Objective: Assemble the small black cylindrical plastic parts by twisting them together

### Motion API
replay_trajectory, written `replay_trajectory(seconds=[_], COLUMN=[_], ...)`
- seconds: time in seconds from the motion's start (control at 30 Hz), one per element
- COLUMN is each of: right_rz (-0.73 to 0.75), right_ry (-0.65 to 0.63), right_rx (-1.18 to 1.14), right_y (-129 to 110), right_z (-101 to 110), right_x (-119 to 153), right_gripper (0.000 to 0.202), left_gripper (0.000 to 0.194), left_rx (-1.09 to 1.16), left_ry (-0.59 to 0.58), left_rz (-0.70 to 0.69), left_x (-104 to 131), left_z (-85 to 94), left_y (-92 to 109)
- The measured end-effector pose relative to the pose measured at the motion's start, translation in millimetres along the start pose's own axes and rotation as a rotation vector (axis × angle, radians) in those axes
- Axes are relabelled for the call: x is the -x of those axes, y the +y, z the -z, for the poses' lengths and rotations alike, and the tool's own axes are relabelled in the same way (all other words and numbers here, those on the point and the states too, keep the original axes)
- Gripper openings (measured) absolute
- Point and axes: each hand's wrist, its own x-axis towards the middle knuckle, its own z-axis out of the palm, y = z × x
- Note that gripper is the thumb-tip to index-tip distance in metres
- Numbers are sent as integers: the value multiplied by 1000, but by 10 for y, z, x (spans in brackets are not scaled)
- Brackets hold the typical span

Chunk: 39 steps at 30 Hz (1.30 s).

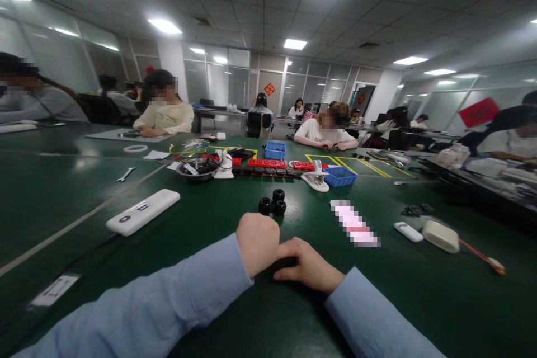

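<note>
My left hand (pixel 258 243) is in the lower middle of the head view, its back towards me and its fingers curled under, out of sight. What it holds, if anything, is hidden. From the right, my right hand (pixel 308 264) touches the side of my left hand with its fingers. A gap shows between the right thumb and forefinger, and nothing is seen in it. Just beyond my left hand, a small cluster of black wheel-like pieces (pixel 265 205) stands on the green table (pixel 218 313).
A white power bank-like box (pixel 145 212) lies left, with a wrench (pixel 126 174) behind it. Farther back are a bowl of dark parts (pixel 197 176), red blocks in a row (pixel 268 164), a white clamp (pixel 316 178) and a blue bin (pixel 339 177). A beige case (pixel 440 236) lies right. Other people sit around.
</note>
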Motion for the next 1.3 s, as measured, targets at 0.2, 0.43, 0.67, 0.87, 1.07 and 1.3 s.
replay_trajectory(seconds=[0.2, 0.43, 0.67, 0.87, 1.07, 1.3], right_rz=[-41, 28, 28, 21, 40, 21], right_ry=[19, -23, -33, -34, -20, -18], right_rx=[30, -17, -29, -22, -21, -17], right_y=[43, 71, 58, 49, 58, 70], right_z=[-6, 26, 46, 51, 39, 23], right_x=[5, 11, 17, 15, 16, 13], right_gripper=[29, 36, 38, 40, 44, 50], left_gripper=[45, 43, 41, 42, 42, 40], left_rx=[197, 196, 203, 161, 140, 149], left_ry=[-90, -247, -246, -255, -258, -243], left_rz=[-462, -601, -575, -572, -578, -565], left_x=[-167, -244, -250, -253, -248, -251], left_z=[-44, -79, -111, -106, -100, -120], left_y=[-311, -370, -332, -325, -318, -312])
